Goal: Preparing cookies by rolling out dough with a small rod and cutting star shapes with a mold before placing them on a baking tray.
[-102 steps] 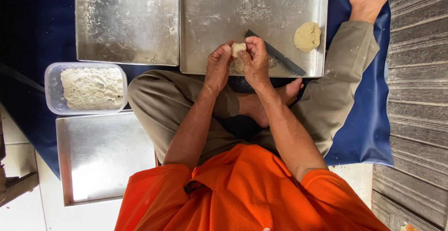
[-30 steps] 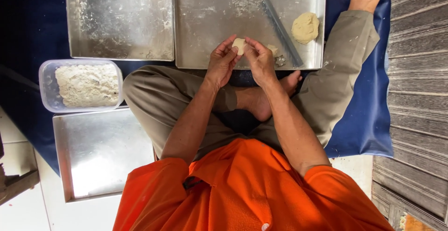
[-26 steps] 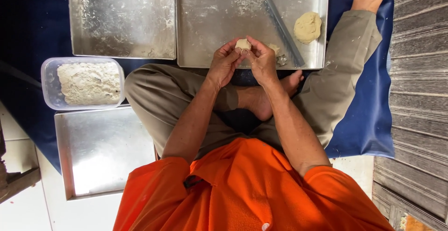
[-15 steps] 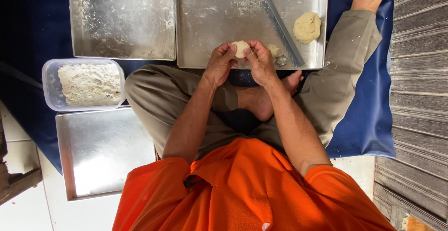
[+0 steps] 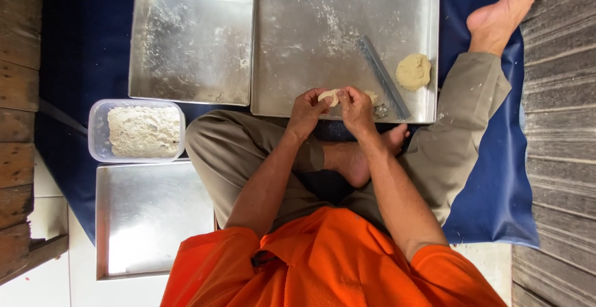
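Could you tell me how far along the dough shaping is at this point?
Done: one dough ball lies on the big tray. In hand: left hand and right hand pinch a small dough piece. Left: two other trays hold no balls, and the tub looks full.

Dough piece (image 5: pixel 329 97) mostly hidden between hands; big tray (image 5: pixel 310 40) top edge cut off.
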